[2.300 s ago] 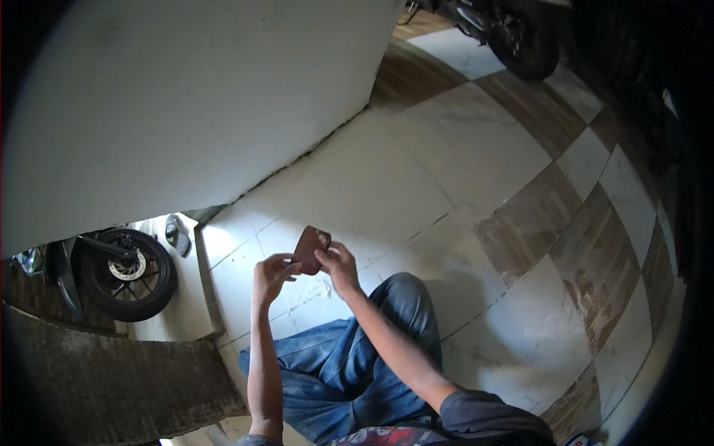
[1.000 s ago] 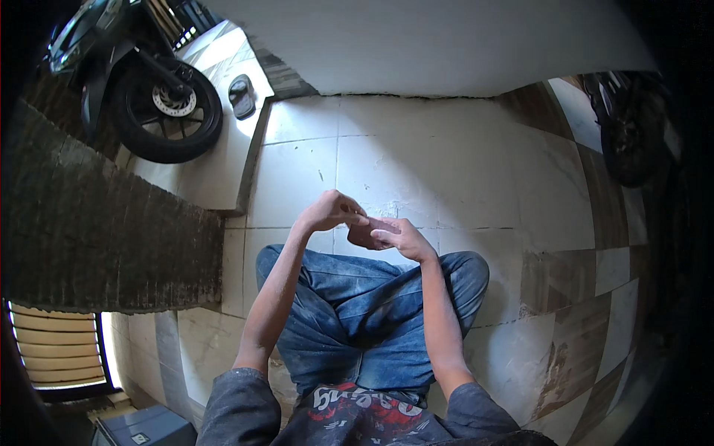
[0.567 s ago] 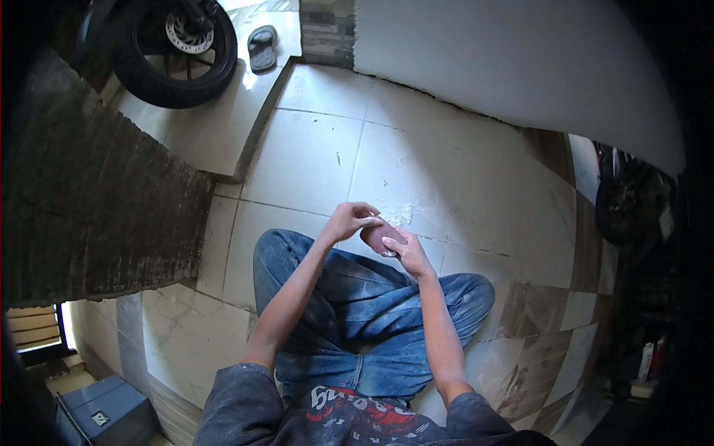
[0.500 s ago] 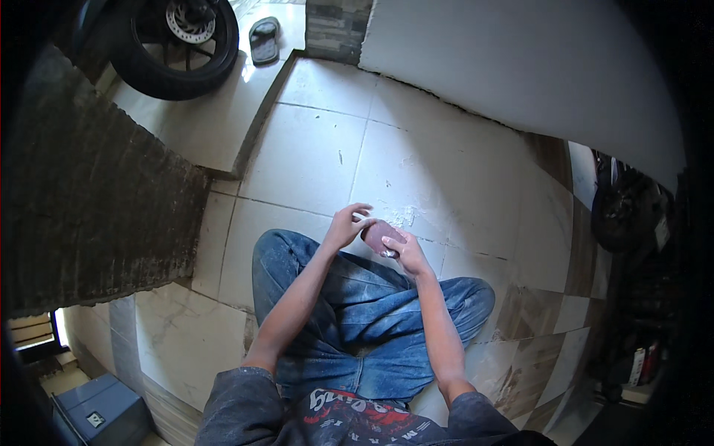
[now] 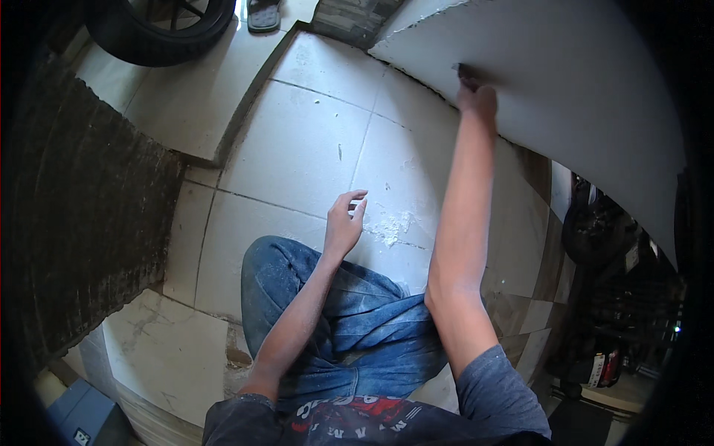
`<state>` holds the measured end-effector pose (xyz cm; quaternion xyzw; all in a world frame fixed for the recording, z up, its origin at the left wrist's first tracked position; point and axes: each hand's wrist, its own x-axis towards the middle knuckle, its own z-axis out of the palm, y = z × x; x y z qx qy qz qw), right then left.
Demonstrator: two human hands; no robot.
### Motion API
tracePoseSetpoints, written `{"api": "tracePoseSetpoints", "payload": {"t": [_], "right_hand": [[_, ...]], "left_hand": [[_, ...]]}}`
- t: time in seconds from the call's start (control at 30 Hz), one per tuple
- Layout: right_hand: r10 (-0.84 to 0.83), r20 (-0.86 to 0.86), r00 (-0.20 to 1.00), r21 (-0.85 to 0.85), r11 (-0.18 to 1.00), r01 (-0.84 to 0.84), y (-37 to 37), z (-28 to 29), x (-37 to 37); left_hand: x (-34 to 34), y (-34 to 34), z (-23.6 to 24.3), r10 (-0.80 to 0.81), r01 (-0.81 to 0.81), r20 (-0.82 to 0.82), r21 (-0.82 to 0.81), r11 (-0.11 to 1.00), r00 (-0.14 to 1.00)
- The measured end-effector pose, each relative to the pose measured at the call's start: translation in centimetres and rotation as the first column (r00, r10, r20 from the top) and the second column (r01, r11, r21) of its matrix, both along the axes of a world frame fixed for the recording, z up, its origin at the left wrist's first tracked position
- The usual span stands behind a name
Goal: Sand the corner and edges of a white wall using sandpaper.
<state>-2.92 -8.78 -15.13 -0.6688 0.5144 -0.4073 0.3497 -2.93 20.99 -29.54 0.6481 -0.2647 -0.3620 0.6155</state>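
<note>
My right arm is stretched far forward, and my right hand [image 5: 478,102] holds a piece of sandpaper [image 5: 462,71] against the white wall panel [image 5: 565,82] near its lower far edge. Only a dark edge of the sandpaper shows past my fingers; half a second ago it appeared as a reddish-brown, rounded pad. Above my crossed legs hovers my left hand [image 5: 345,223], with its fingers loosely bent and apart and nothing in them. White powder [image 5: 391,229] lies scattered on the tiled floor [image 5: 297,149] just right of that hand.
A raised step [image 5: 186,119] at the far left carries a motorcycle wheel [image 5: 163,33] and a sandal [image 5: 263,15]. On the left stands a dark, rough slab [image 5: 89,193], with a blue-grey box [image 5: 85,416] below it. Dark machinery [image 5: 610,230] stands at the right.
My right hand has carried the sandpaper from above my lap, forward and right, onto the white panel. My left hand has come away from it. The view has shifted slightly.
</note>
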Motion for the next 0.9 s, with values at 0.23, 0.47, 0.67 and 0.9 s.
{"api": "tracePoseSetpoints", "payload": {"t": [0.23, 0.47, 0.67, 0.9], "right_hand": [[-0.104, 0.868, 0.486, 0.247, 0.938, -0.241, 0.0, 2.2, 3.6], [-0.221, 0.92, 0.324, 0.36, 0.804, -0.473, 2.1, 4.9, 5.4], [-0.236, 0.934, 0.266, 0.335, 0.837, -0.432, 1.8, 5.7, 7.2], [-0.194, 0.917, 0.35, 0.336, 0.848, -0.41, 1.9, 5.2, 7.0]], "left_hand": [[-0.1, -0.1, -0.3, -0.053, 0.052, -0.013, -0.052, 0.997, 0.999], [0.0, -0.1, -0.6, -0.005, 0.007, 0.037, -0.063, 0.998, 0.999], [0.1, -0.1, -0.6, -0.008, 0.009, 0.013, -0.061, 0.998, 1.0], [0.3, 0.1, -0.3, 0.0, 0.001, 0.008, -0.071, 0.997, 1.0]]}}
